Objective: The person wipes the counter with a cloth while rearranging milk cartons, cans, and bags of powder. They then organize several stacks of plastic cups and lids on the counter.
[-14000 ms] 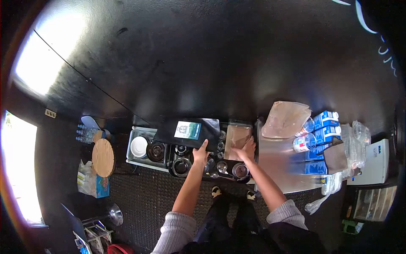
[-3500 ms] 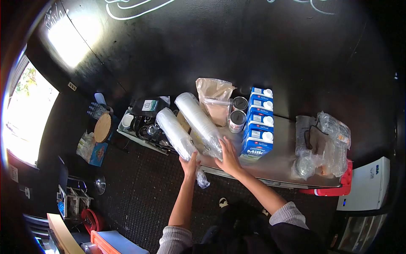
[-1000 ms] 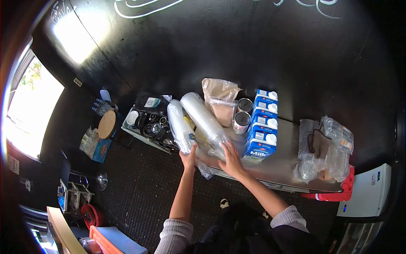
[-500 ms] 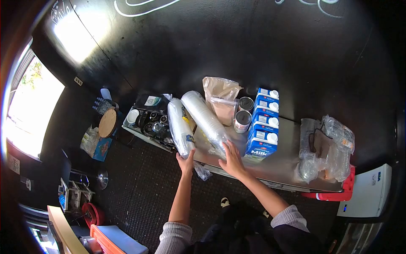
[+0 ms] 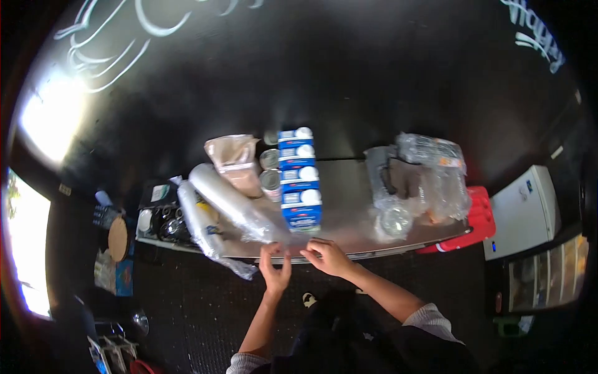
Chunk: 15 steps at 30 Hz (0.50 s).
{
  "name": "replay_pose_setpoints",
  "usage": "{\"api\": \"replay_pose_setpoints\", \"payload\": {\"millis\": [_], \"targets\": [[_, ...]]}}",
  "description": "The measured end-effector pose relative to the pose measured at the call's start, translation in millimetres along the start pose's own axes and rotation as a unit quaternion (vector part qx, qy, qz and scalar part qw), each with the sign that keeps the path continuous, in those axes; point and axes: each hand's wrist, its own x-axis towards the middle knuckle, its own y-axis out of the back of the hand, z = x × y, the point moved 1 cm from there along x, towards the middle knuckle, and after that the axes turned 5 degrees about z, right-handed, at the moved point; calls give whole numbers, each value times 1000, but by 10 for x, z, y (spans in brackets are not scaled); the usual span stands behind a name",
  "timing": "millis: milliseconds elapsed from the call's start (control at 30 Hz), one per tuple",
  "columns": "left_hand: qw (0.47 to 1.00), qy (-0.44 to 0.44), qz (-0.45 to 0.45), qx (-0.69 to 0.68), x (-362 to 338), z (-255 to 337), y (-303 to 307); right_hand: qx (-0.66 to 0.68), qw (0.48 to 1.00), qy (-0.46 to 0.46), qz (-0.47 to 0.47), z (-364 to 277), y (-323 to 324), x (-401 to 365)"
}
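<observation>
A long clear plastic sleeve of stacked cups (image 5: 229, 202) lies slanted on the steel counter, its near end at the front edge. My left hand (image 5: 274, 269) is at that end, fingers bent and closed on the loose plastic. Just to the right, my right hand (image 5: 330, 258) has its fingers curled in a pinch; what they hold, if anything, is too blurred to tell. A second wrapped sleeve (image 5: 200, 221) lies left of the first, its loose plastic end hanging over the edge. Behind my hands stands a row of blue milk cartons (image 5: 301, 209).
Cans (image 5: 270, 181) and a brown pouch (image 5: 235, 165) stand left of the cartons. Clear plastic packs (image 5: 430, 181) cover the counter's right end, beside a red object (image 5: 479, 218) and a white appliance (image 5: 522, 209). A black crate of equipment (image 5: 165, 218) sits at left.
My view has swung right. My hands have come closer together at the near end of the cup sleeve, and their spread fingers have curled in. My left hand has left the second sleeve.
</observation>
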Motion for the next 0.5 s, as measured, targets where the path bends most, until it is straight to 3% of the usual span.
{"api": "replay_pose_setpoints", "payload": {"millis": [167,300,367,400,467,500], "targets": [[985,60,-143,-77,-428,355,-883,-41,989,-35,140,203,1194,-623],[978,24,-186,-94,-625,572,-1404,-105,960,-51,256,643,2079,-829],[975,29,-196,-103,-667,735,-1590,-227,922,-48,311,875,2441,-782],[972,36,-202,-112,-675,806,-1672,-223,922,-47,313,947,2553,-721],[973,33,-203,-105,-708,919,-1803,-349,889,-74,286,1075,2704,-612],[973,30,-203,-103,-720,965,-1857,-379,883,-140,238,1177,2748,-556]]}}
